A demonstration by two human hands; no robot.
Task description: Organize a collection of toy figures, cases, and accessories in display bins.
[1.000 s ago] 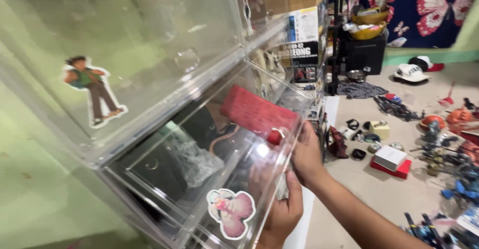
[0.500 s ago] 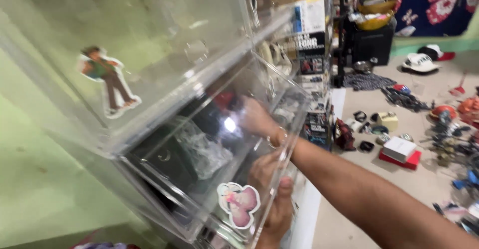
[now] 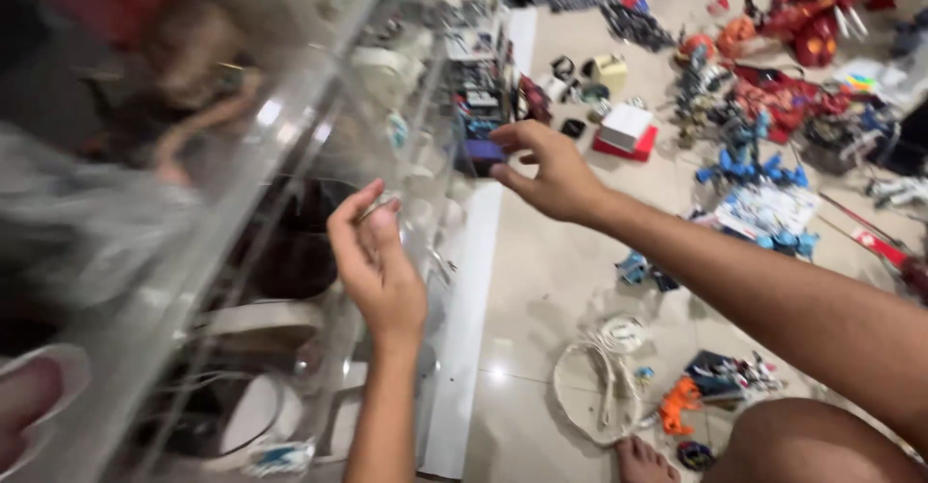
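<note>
Both hands raised by clear drawer [image 3: 290,154]: L hand [image 3: 379,268] fingers pinched, R hand [image 3: 549,169] fingers curled, empty.

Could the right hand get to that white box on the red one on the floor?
Probably yes: the right hand hangs in open air, nothing between it and the white box, though it lies farther off.

Clear plastic drawers [image 3: 242,183] beside a pale beige tiled floor [image 3: 541,280], strewn with a white box [image 3: 626,123] on red, blue figures [image 3: 749,159] and a red model [image 3: 822,29].
</note>
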